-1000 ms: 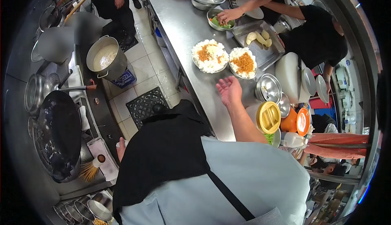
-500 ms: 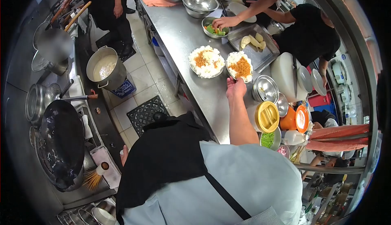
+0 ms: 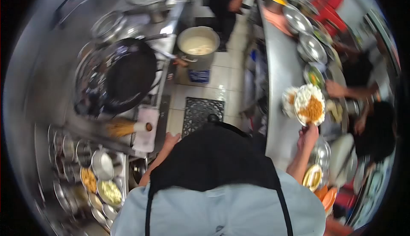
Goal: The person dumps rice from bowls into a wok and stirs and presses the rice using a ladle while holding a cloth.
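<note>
My right hand (image 3: 308, 136) grips the near rim of a bowl of white rice with an orange-brown crumbly topping (image 3: 310, 105), held up above the metal worktable (image 3: 279, 82). A second bowl of rice (image 3: 288, 102) with similar topping sits on the table, partly hidden behind the held one. Down at my left side, my left hand (image 3: 172, 140) hangs near the stove's edge and the floor mat; I see nothing in it, and blur hides how its fingers lie.
Left stands a stove with a large black wok (image 3: 128, 76), a bamboo brush (image 3: 121, 128) and several ingredient pots (image 3: 102, 165). Ahead, a tall pot of pale liquid (image 3: 198, 44) stands in the aisle over a blue container (image 3: 199, 76). Co-workers' arms (image 3: 339, 90) reach over the table's far side.
My view has swung left toward the aisle and stove. My right hand has raised the rice bowl off the table; it now overlaps the other bowl. My left hand shows more fully.
</note>
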